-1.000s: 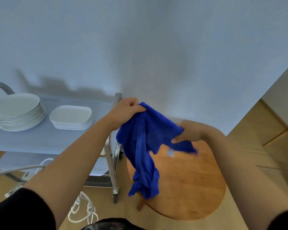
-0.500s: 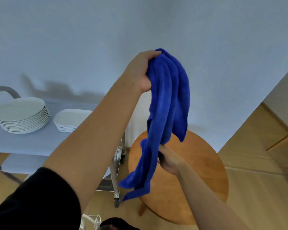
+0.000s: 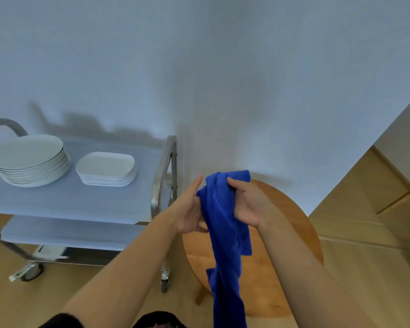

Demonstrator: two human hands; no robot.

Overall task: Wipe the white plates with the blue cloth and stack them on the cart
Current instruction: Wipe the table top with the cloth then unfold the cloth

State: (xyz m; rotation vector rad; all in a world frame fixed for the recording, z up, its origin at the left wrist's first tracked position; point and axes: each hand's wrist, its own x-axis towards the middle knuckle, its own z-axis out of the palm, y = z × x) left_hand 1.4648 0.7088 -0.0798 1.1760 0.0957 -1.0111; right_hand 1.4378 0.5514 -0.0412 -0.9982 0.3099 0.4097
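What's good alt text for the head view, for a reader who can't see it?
Two hands hold a blue cloth over a round wooden table: the right hand grips its top, the left hand lies open against its side. To the left, two stacks of white plates sit on a cart.

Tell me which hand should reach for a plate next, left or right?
Left, probably. The left hand lies open against the cloth, beside the cart holding both plate stacks. The right hand grips the cloth, farther from the cart, so it can wipe.
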